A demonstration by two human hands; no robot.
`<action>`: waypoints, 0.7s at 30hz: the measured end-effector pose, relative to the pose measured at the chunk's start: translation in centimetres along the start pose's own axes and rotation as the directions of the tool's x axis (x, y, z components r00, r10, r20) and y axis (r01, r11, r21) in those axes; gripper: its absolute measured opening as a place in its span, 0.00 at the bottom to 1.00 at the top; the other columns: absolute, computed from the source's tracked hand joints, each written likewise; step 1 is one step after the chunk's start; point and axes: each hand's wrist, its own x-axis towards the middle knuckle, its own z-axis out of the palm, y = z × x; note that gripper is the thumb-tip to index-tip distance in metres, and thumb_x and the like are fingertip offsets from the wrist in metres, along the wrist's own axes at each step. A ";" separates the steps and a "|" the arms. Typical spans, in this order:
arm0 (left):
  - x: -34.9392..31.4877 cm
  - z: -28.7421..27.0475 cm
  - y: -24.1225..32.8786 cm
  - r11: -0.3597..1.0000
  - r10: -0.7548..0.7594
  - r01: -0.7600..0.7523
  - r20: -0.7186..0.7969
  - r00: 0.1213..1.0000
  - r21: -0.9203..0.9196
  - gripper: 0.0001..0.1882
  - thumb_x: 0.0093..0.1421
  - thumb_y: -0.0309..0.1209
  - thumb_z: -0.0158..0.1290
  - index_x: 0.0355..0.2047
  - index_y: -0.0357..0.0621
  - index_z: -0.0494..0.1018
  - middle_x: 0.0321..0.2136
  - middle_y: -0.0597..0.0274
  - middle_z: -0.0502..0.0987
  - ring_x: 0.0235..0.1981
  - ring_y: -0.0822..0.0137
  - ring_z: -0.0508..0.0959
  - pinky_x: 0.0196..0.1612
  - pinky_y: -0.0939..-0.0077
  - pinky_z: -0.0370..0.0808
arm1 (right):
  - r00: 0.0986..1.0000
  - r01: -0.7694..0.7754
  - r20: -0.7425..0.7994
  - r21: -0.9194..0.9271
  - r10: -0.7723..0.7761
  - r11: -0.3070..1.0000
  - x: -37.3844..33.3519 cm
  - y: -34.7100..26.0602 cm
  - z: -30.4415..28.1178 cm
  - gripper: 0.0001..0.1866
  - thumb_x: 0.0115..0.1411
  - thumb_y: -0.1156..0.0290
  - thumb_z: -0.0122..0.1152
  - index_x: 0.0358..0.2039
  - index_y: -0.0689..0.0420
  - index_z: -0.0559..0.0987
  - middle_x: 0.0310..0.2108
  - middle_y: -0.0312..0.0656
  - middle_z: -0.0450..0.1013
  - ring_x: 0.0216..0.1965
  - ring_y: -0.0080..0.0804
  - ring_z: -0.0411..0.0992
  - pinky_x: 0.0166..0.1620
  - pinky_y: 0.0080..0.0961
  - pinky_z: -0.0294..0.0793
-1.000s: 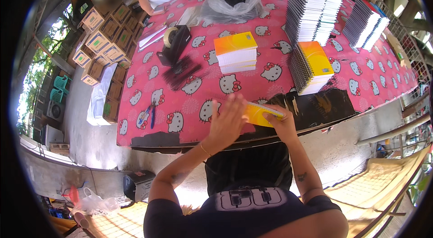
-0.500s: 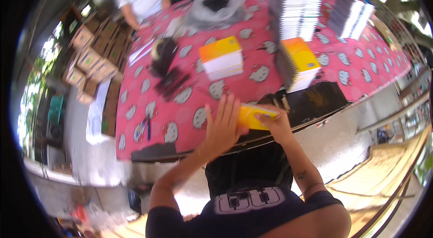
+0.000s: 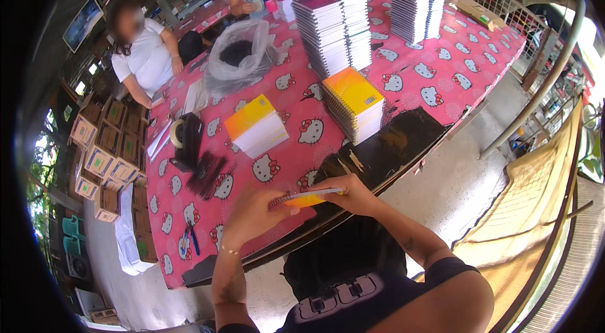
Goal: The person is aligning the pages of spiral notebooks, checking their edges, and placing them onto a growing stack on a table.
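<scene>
Between my two hands, above the table's near edge, is a thin yellow spiral notebook [image 3: 307,197], tilted so that its page edge and wire coil show. My left hand [image 3: 255,212] grips its coil end with the fingers behind it. At the other end my right hand [image 3: 351,195] pinches it, thumb on the upper edge. Just beyond stands a stack of yellow-orange spiral notebooks [image 3: 356,103], coils toward the left. Left of that sits a block of yellow-covered books [image 3: 257,125] with white page edges; no coil shows on it.
Tall stacks of purple and green notebooks [image 3: 331,33] and red and blue notebooks [image 3: 416,8] stand farther back. A clear plastic bag [image 3: 236,74] holds something black. At left are a tape dispenser [image 3: 187,144] and a blue pen-like tool [image 3: 194,241]. Two people are across the table.
The notebook has gone from cover-up to tilted, its edge and coil now showing. My left hand, flat against it before, has curled around its end. The view has swung right.
</scene>
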 end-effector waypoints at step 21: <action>-0.8 3.3 -4.4 0.972 0.093 -0.144 -0.258 0.962 -0.186 0.14 0.62 0.39 0.61 0.39 0.42 0.77 0.31 0.58 0.77 0.32 0.60 0.79 0.35 0.67 0.74 | 0.985 -0.170 0.001 0.162 0.173 0.972 0.1 1.9 1.0 0.12 0.63 0.79 0.64 0.48 0.64 0.82 0.42 0.41 0.82 0.41 0.21 0.77 0.47 0.19 0.76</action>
